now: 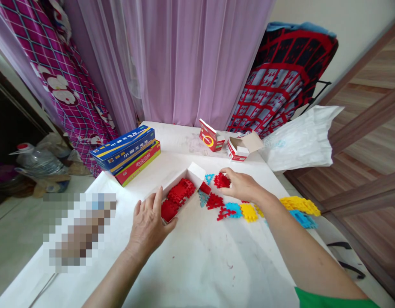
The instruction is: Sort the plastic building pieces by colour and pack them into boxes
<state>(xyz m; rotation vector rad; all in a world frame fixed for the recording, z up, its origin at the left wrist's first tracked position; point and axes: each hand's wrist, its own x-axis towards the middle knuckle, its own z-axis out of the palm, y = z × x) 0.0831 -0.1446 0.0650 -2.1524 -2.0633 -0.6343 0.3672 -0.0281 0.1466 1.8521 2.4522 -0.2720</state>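
Note:
My left hand (149, 222) grips the near end of a long white open box (196, 172), thumb on one side and fingers on the other. Inside the box lie stacked red plastic building pieces (181, 191) with notched edges. My right hand (240, 185) pinches some red notched pieces (221, 180) just beyond the box's right side. Below it on the table are loose pieces: a red one (214, 201), a red triangle (225, 213), a blue square (234, 209) and a yellow square (249, 212). My right forearm partly hides others.
Blue boxes (123, 147) rest on a red and yellow box (138, 164) at the back left. Two small open cartons, one red (211, 139) and one white and red (238, 150), stand at the back. A white bag (300, 139) and yellow pieces (300, 205) are at the right.

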